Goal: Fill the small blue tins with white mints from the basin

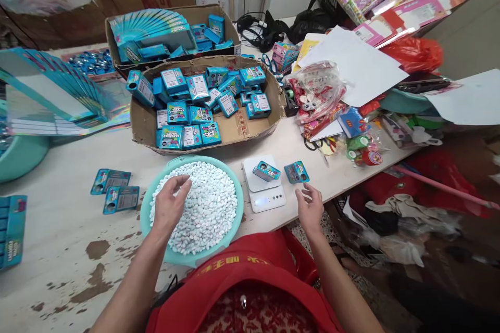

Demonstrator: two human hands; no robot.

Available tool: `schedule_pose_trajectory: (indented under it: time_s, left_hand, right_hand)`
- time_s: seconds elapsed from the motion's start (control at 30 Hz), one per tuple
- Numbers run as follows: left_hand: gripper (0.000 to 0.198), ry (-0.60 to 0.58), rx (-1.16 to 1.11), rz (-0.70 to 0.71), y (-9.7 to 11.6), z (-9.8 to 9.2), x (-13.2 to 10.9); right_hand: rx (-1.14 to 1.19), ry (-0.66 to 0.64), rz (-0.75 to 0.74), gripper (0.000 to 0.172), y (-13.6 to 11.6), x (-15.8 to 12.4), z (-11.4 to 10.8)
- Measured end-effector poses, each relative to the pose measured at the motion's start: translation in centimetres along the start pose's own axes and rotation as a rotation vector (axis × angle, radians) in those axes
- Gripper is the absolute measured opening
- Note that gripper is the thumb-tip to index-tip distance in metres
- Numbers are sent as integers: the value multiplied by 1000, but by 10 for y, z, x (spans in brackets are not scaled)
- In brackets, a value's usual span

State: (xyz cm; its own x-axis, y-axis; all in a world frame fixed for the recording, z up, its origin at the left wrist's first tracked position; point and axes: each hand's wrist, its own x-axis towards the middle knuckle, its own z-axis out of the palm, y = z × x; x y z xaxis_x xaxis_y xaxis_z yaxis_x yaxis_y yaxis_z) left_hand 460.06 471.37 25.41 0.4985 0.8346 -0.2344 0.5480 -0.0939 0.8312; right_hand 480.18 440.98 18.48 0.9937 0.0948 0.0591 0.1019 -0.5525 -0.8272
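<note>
My left hand (171,205) is over a turquoise basin (145,209) full of small white candies (211,203). Its fingers are curled towards the thumb, and whatever they may hold is hidden. At the table's front edge my right hand (310,209) is open, fingers apart, just below a small blue candy box (297,171) lying on the table. Between the hands stands a white digital scale (267,200) with its display lit. Another blue box (266,170) lies on the scale's plate.
Two flattened blue boxes (121,200) lie left of the basin. Behind it, a cardboard tray (250,135) holds many filled-out blue boxes, with a second carton (117,62) beyond. Bags, paper sheets (351,62) and small toys clutter the right side.
</note>
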Motion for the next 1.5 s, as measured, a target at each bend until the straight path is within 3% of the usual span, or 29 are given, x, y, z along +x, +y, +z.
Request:
schedule_pose_trajectory:
  time_s: [0.2,0.6,0.8,1.0,1.3,1.4,1.5]
  left_hand:
    - [34,-29,-14,45,8,7,2]
    - [31,-113,-27,113,22,28,0]
    - [28,-267,101,336,49,61,7]
    - [40,-502,451,566,79,97,30]
    - [56,-695,674,695,110,146,41]
    - [42,-670,740,688,115,142,45]
    - [26,-506,851,599,104,108,49]
  right_hand:
    - [21,-13,79,42,16,-12,-2]
    - [66,-57,174,45,26,-22,1]
    - [87,-73,186,42,33,-27,3]
    - [94,-52,206,45,44,-31,2]
    - [57,-51,249,48,55,-43,-5]
    - [78,-63,261,49,53,-45,-4]
    - [97,-54,279,49,54,-45,-5]
